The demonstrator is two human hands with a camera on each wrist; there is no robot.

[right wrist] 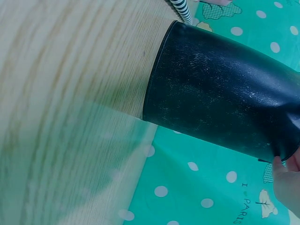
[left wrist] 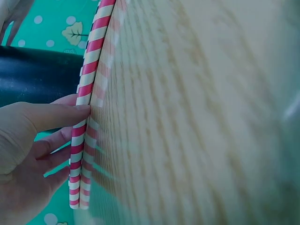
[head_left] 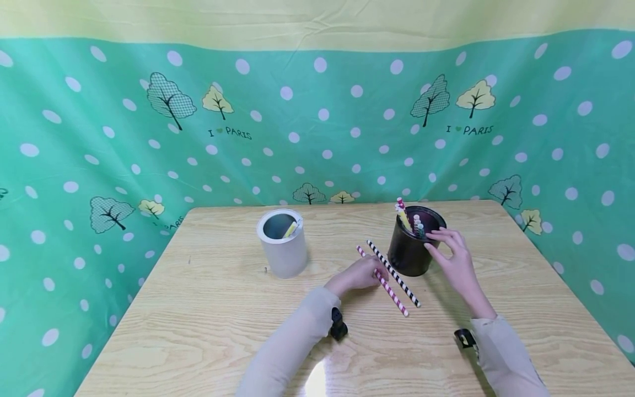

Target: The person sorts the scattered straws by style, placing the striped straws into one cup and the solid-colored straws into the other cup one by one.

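My left hand (head_left: 369, 273) is low over the table and pinches a pink-and-white striped paper straw (head_left: 394, 296). In the left wrist view the thumb lies on this straw, with the other fingers behind it. A black-and-white striped straw (head_left: 404, 286) lies close beside it on the table. My right hand (head_left: 456, 262) grips the rim of a black cylindrical cup (head_left: 409, 256), its thumb on the outer wall and its fingers at the opening. Several striped straws (head_left: 403, 215) stand in that cup. The right wrist view shows the cup's dark side wall and the thumb near its rim.
To the left stands a white cylindrical cup (head_left: 285, 253) with a yellow-and-white striped straw (head_left: 290, 229) and another pale one inside. Both cups are on a light wooden table (head_left: 208, 309). Behind it hangs a green polka-dot cloth (head_left: 322, 143).
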